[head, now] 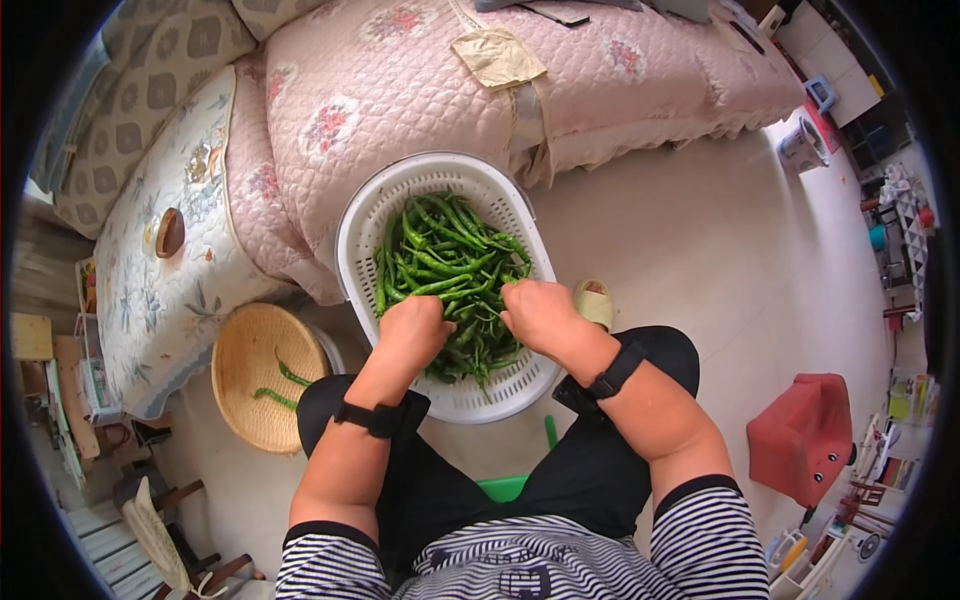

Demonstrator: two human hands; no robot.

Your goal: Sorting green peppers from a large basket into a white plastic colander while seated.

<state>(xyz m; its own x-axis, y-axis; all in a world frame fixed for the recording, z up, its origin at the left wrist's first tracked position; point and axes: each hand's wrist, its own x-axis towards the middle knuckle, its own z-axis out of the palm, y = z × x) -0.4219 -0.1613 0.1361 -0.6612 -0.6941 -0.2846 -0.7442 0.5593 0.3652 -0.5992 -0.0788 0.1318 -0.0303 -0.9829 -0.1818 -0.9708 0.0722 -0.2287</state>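
Observation:
A white perforated plastic basket in front of me holds a heap of long green chili peppers. My left hand is over its near left part, fingers curled in among the peppers. On the near right side, my right hand also has bent fingers and touches peppers beside the basket wall. Both hands' backs face the camera, so whether a pepper is held inside either one is hidden. To the left, a round woven basket stands tilted with two green peppers in it.
A bed with a pink quilted cover borders the far side. A brown wooden object lies on a pale floral quilt. One green slipper is on the floor by my right knee. A red seat and a bin stand to the right.

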